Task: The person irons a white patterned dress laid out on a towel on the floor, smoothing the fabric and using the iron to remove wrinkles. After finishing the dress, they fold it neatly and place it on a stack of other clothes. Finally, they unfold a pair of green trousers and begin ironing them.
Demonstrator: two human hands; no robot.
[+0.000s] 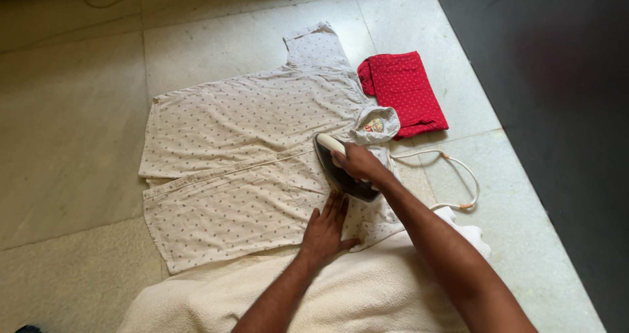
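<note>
Gripping the iron [345,169] by its pale handle, my right hand [357,162] has its fingers curled tight around it, knuckles up, nothing else in the grasp. Its dark body sits soleplate-down on the shirt [242,169], just below the collar [375,124], nose pointing toward eleven o'clock.

My left hand [325,230] lies flat, fingers spread and stretched out toward twelve o'clock, pressing the fabric down and holding nothing. It's at six o'clock from the iron, close by but not touching it.

Moving outward, I see the shirt is cream with a small dotted print, spread open on the pale tiled floor [72,130], button placket running left to right across the middle, one short sleeve [316,46] sticking out at twelve o'clock.

At two o'clock from the iron, there's a folded red garment [406,92] with tiny white dots, lying just beside the collar. A white cord [458,176] loops over the tiles at three o'clock. A cream towel-like cloth [354,293] lies under the near edge of the shirt at six o'clock. A dark floor strip [557,110] runs along the right.
</note>
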